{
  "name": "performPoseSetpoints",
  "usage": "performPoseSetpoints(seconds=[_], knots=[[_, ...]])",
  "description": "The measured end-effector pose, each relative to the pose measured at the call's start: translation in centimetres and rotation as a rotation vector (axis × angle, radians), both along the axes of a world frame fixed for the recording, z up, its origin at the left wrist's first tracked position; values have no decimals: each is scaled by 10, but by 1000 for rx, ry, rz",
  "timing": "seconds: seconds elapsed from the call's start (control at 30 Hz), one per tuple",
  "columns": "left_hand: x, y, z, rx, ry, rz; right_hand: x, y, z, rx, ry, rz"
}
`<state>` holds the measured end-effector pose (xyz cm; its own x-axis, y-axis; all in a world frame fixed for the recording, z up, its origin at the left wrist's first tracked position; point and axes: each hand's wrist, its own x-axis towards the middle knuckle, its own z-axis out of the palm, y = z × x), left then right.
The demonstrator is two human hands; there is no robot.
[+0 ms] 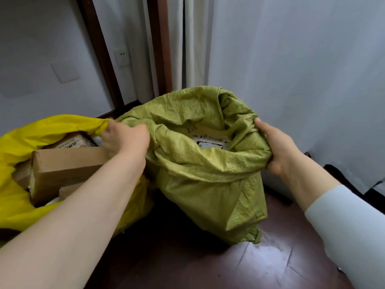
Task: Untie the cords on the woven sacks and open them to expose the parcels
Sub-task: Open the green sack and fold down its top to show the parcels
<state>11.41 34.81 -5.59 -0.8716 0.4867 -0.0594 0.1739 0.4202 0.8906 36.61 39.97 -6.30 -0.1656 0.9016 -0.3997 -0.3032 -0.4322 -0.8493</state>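
An olive-green woven sack (208, 180) stands on the floor in the middle, its mouth spread wide. Inside it a parcel with a white printed label (210, 142) shows. My left hand (125, 138) is closed on the sack's left rim. My right hand (273, 147) grips the bunched right rim. To the left a bright yellow sack (20, 138) lies open, with brown cardboard parcels (64, 165) showing in it. No cord is visible on either sack.
White walls close the corner behind the sacks, with a dark wooden door frame (100, 51) and a wall socket (123, 56). The dark reddish wooden floor (239, 263) spreads in front. A dark skirting (341, 176) runs along the right wall.
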Motion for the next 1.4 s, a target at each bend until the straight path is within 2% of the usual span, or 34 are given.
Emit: performPoseSetpoints(seconds=[0.03,0.07,0.1,0.17,0.27,0.43,0.5,0.6,0.67,0.73,0.77,0.8,0.83,0.9,0.93,0.97,1.03,1.07,1.1,1.13,1.2,1.23,1.3,1.37,1.4], knots=[[8,1,5,101,261,-93,2,-1,-3,-16,16,42],[20,3,9,203,430,-304,4,-2,-5,-41,40,82],[34,7,13,233,523,-563,7,-2,-8,-69,64,124],[60,20,15,27,716,-939,12,-5,-11,-120,88,215],[77,49,6,-199,1022,-1082,22,-8,-14,-143,84,354],[78,80,-11,-318,1099,-1159,55,-9,-17,-117,154,489],[76,84,-12,-276,956,-1142,70,-7,-20,-116,156,484],[78,87,-3,-207,446,-1095,83,2,-21,-110,-19,360],[76,94,7,-180,144,-1000,86,14,-25,-119,-321,199],[73,99,19,-210,-170,-901,84,26,-32,-37,-799,82],[73,102,25,-253,-251,-872,79,29,-33,53,-1049,60],[74,105,28,-301,-268,-866,72,31,-33,189,-1267,26],[75,108,30,-337,-267,-861,62,30,-27,349,-1357,-37],[79,114,33,-375,-273,-859,42,24,-15,745,-1203,-157],[80,117,35,-394,-297,-866,30,20,-8,912,-1147,-94],[81,119,37,-423,-325,-881,16,17,-2,1001,-1205,50],[79,122,39,-508,-340,-942,-5,20,-5,995,-1466,336],[77,122,39,-546,-322,-969,-11,25,-6,964,-1547,396],[77,121,40,-569,-299,-982,-14,33,-8,956,-1550,401],[77,121,41,-554,-260,-977,-15,40,-9,949,-1500,376],[78,122,36,-349,-63,-891,-14,57,-7,766,-1237,270],[81,120,31,-218,151,-847,-12,65,-5,620,-1080,220],[83,105,20,-79,808,-919,-9,76,5,365,-833,137],[83,92,5,-142,1386,-1069,-6,83,11,219,-665,102],[82,90,-4,-252,1542,-1106,-4,85,11,184,-608,110]])
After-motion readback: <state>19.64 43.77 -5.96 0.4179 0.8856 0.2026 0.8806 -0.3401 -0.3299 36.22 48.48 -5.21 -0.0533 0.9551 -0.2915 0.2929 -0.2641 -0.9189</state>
